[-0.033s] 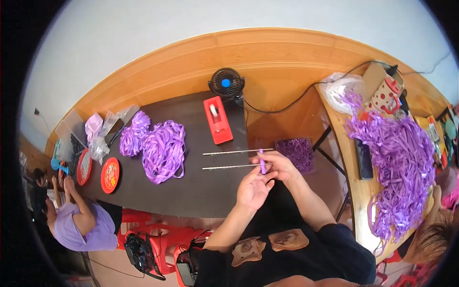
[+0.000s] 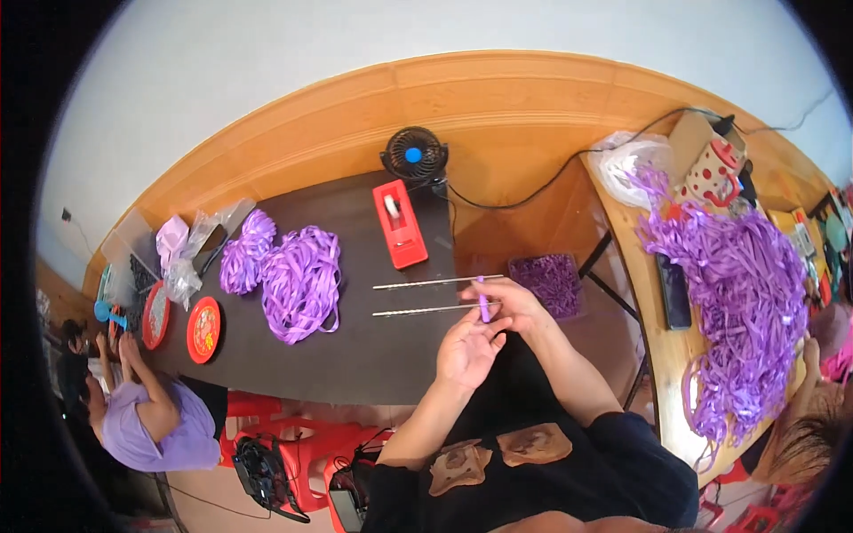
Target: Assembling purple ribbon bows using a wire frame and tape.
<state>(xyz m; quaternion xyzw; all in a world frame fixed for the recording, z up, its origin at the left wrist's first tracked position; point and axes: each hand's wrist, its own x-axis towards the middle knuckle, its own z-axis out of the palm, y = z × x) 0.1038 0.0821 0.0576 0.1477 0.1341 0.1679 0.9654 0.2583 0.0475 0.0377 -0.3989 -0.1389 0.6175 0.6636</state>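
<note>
Two thin metal rods (image 2: 418, 310) stick out side by side past the right edge of the dark table. A short length of purple ribbon (image 2: 483, 302) lies across them near their right ends. My left hand (image 2: 468, 354) is palm up just below, its fingertips closed at the ribbon's lower end. From the right, my right hand (image 2: 518, 306) has its fingers bent around the ribbon and rod ends. Its fingertips are partly hidden, and the exact grip is small in view.
On the dark table (image 2: 355, 369) are purple ribbon bundles (image 2: 302, 284), a red tape dispenser (image 2: 400, 224), a black fan (image 2: 414, 155) and a red dish (image 2: 203, 330). A wooden table (image 2: 671, 382) at right bears a ribbon heap (image 2: 737, 302). One person (image 2: 160, 417) works at left, another at right.
The whole view has shifted very slightly. Both hands stay at the ribbon across the rods, with hardly any finger movement.
</note>
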